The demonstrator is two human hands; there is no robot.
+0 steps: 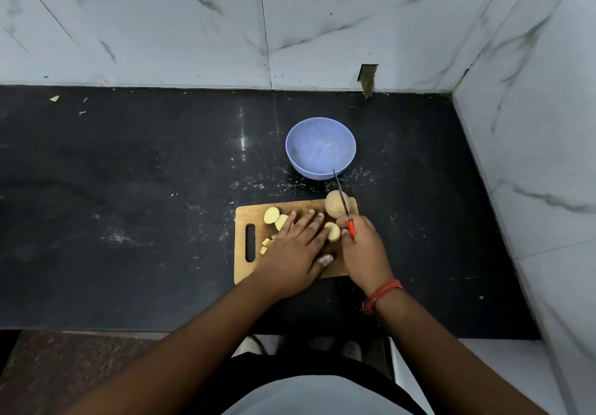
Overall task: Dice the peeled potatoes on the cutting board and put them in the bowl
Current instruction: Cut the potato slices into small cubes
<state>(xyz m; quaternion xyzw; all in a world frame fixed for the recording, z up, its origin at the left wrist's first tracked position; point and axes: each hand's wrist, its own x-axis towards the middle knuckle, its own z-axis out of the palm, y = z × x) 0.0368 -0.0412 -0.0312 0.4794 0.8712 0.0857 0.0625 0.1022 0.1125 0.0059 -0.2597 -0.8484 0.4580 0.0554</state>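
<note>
Black counter (129, 205) meets marble-look wall tiles (193, 21) in a corner, scraps scattered along the wall. Near its front edge lies a wooden cutting board (245, 272), potato slices (271, 215) and small dice (265, 247) toward its handle slot. Left hand (292, 253) lies flat, fingers spread, over the pieces. Right hand (362, 250) grips an orange-handled knife (343, 205), its blade crossing a whole potato (335, 205). Just behind the board stands a blue bowl (321, 148).

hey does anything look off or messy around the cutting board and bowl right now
A few things. Pale specks and smears are scattered on the black counter around the blue bowl and cutting board. A stray pale scrap lies far left by the wall. The marble wall has a chipped, dirty gap at counter level.
</note>
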